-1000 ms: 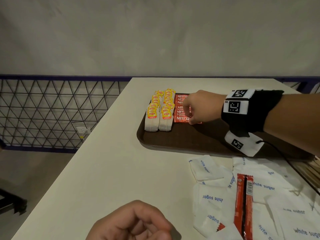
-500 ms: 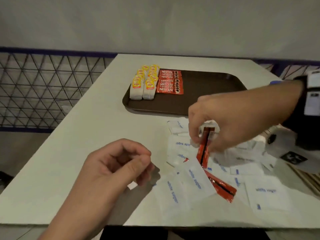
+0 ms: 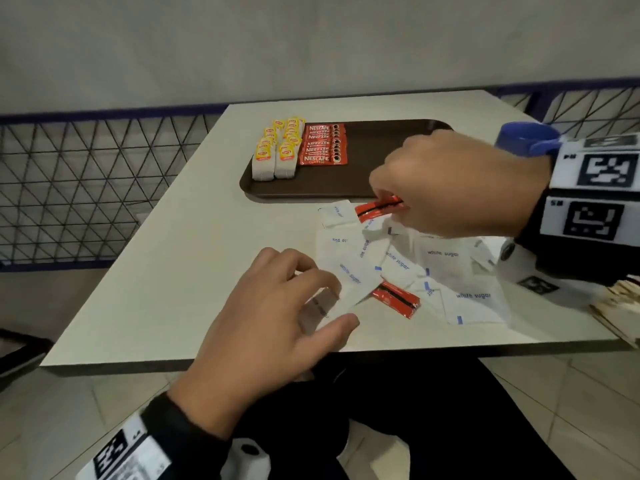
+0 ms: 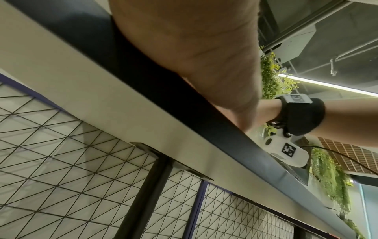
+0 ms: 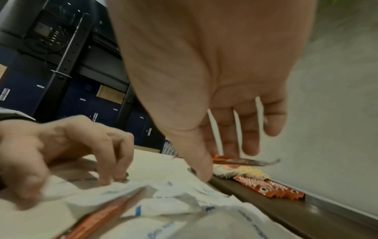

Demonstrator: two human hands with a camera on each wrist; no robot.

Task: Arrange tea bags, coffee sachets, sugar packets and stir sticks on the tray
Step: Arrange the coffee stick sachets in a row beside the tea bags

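A tray [image 3: 363,183] sits toward the far side of the bench [image 3: 166,271]. On its left end, tea bags [image 3: 277,150] lie left of coffee sachets [image 3: 323,143]. Sugar packets [image 3: 443,268] are scattered in front of the tray, one coffee sachet [image 3: 396,299] among them. Stir sticks [image 3: 620,303] lie at the right edge.

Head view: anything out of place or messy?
Yes. White paper sugar packets lie in a loose overlapping heap on the white table, not on the brown tray. One red coffee sachet is partly buried under them. Tray rows look neat.
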